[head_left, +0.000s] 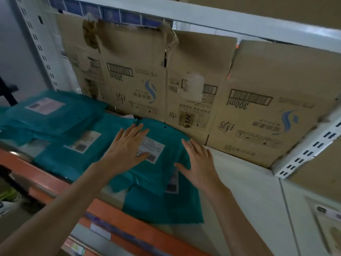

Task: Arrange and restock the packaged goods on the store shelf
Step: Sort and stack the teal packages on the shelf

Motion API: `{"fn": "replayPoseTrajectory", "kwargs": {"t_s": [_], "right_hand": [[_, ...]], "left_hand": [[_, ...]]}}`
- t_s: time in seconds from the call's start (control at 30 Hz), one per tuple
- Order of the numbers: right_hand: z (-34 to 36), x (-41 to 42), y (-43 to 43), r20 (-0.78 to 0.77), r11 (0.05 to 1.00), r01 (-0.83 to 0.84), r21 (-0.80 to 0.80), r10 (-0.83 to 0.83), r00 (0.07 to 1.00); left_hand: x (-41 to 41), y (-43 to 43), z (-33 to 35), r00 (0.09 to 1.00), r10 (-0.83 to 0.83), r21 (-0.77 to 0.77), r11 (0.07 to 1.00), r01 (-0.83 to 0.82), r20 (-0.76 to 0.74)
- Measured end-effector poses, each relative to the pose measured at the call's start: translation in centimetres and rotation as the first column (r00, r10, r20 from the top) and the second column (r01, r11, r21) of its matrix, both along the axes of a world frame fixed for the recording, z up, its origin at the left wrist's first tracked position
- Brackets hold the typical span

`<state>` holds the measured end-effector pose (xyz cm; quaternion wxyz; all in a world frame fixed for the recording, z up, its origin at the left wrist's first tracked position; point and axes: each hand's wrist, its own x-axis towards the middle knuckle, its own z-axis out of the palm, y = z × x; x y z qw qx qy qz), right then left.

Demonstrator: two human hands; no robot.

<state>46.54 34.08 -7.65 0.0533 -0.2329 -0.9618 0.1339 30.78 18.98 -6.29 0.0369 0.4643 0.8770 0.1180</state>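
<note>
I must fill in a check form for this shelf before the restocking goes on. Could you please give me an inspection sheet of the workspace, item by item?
Surface: white shelf board, bare at the right; orange front rail.
Job's things: teal packages with white labels: far-left package, middle package, nearest package; a lower package overhangs the front edge.
Clutter: flattened cardboard boxes standing along the back, torn at the top.
Hands: left hand flat on the nearest package's label; right hand spread at its right side, contact unclear.
Cables: nothing seen.
Surroundings: slotted upright; upper shelf.
</note>
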Motion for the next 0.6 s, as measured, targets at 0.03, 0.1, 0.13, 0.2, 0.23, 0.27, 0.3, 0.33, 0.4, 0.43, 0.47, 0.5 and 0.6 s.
{"fn": "replayPoseTrajectory", "kwargs": {"t_s": [0.03, 0.1, 0.13, 0.2, 0.23, 0.27, 0.3, 0.33, 0.4, 0.43, 0.47, 0.5, 0.6], "right_hand": [[0.1, -0.9, -0.3, -0.005, 1.0, 0.014, 0.002, -0.014, 1.0], [0.2, -2.8, -1.1, -0.027, 0.999, 0.049, 0.014, -0.048, 0.998], [0.2, -3.9, -1.6, -0.039, 0.997, 0.069, 0.019, -0.068, 0.997], [0.4, -6.2, -3.1, -0.07, 0.994, 0.112, 0.013, -0.111, 0.991], [0.6, -7.4, -4.0, -0.087, 0.991, 0.137, 0.0, -0.136, 0.987], [0.8, -8.7, -5.1, -0.104, 0.987, 0.159, -0.016, -0.159, 0.982], [0.9, -10.1, -6.3, -0.117, 0.984, 0.175, -0.03, -0.177, 0.977], [1.0, -11.5, -7.6, -0.124, 0.982, 0.187, -0.038, -0.19, 0.974], [1.2, -14.2, -9.9, -0.12, 0.98, 0.196, -0.027, -0.198, 0.973], [1.2, -15.4, -10.9, -0.111, 0.98, 0.196, -0.02, -0.197, 0.974], [1.3, -16.6, -11.7, -0.101, 0.98, 0.196, -0.019, -0.197, 0.975], [1.3, -17.6, -12.4, -0.091, 0.981, 0.193, -0.02, -0.194, 0.977], [1.4, -20.1, -14.0, -0.067, 0.981, 0.194, -0.028, -0.196, 0.978]], "left_hand": [[-1.3, -0.2, 0.3, 1.0, -0.008, 0.014, 1.0, 0.008, -0.002], [-4.0, -0.7, 0.8, 0.999, -0.036, 0.058, 0.998, 0.037, -0.019], [-5.4, -1.2, 1.1, 0.998, -0.056, 0.078, 0.995, 0.058, -0.034], [-8.2, -2.6, 1.6, 0.993, -0.106, 0.103, 0.988, 0.111, -0.057], [-9.7, -3.5, 1.8, 0.99, -0.127, 0.107, 0.985, 0.132, -0.058], [-11.4, -4.5, 2.0, 0.989, -0.139, 0.102, 0.984, 0.144, -0.056], [-13.2, -5.7, 2.3, 0.988, -0.147, 0.091, 0.984, 0.152, -0.054], [-14.9, -6.8, 2.6, 0.987, -0.154, 0.082, 0.984, 0.158, -0.048], [-18.4, -9.1, 3.1, 0.987, -0.157, 0.076, 0.984, 0.159, -0.03], [-20.1, -10.2, 3.4, 0.989, -0.15, 0.066, 0.986, 0.151, -0.013], [-21.8, -11.0, 3.6, 0.99, -0.141, 0.054, 0.989, 0.141, 0.006], [-23.4, -11.8, 3.7, 0.99, -0.134, 0.043, 0.99, 0.133, 0.032], [-28.0, -12.9, 3.5, 0.985, -0.13, -0.041, 0.99, 0.135, 0.113]]}}
